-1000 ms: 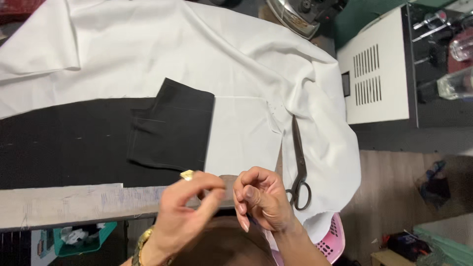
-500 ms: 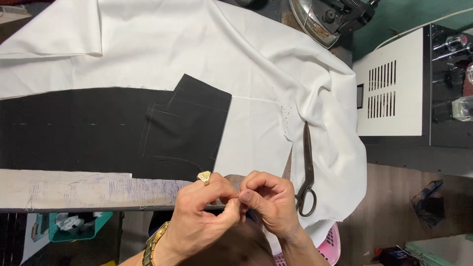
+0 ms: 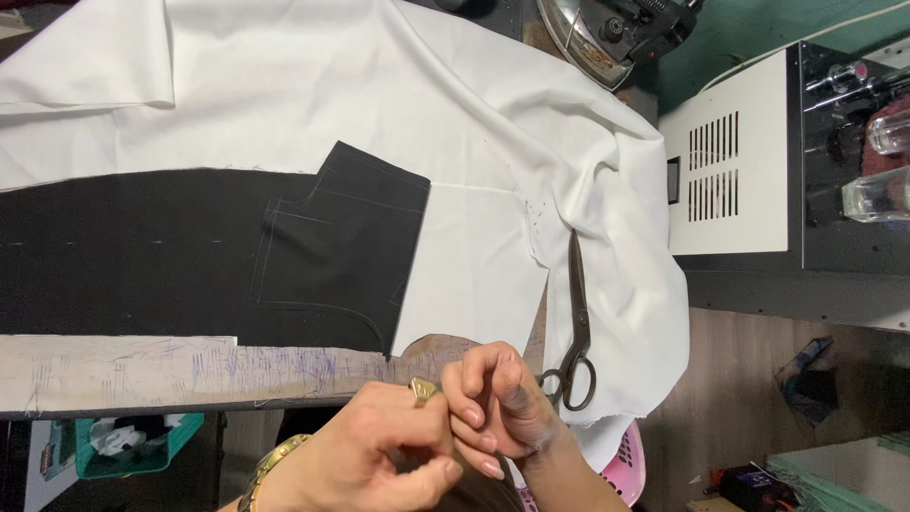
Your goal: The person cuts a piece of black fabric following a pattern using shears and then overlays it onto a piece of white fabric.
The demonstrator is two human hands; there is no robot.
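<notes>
My left hand [image 3: 379,446], with a gold ring and a gold bracelet, and my right hand [image 3: 502,398] meet at the bottom of the view, fingertips pinched against each other. Anything between the fingers is hidden. They hover over the worn wooden table edge [image 3: 142,370], which is covered in pen marks. Dark scissors [image 3: 575,322] lie just right of my right hand on the white cloth [image 3: 379,95]. A black fabric piece [image 3: 351,246] with chalk lines lies on a longer black fabric [image 3: 123,256] beyond my hands.
An iron [image 3: 607,33] rests at the far edge of the cloth. A white vented box [image 3: 730,161] stands to the right, with glass bottles [image 3: 877,194] behind it. A pink basket [image 3: 626,465] and a green basket [image 3: 123,446] sit below the table.
My two hands have closed in on each other, so the fingertips now touch and interlock. The view has shifted slightly; the fabrics and scissors stay where they were.
</notes>
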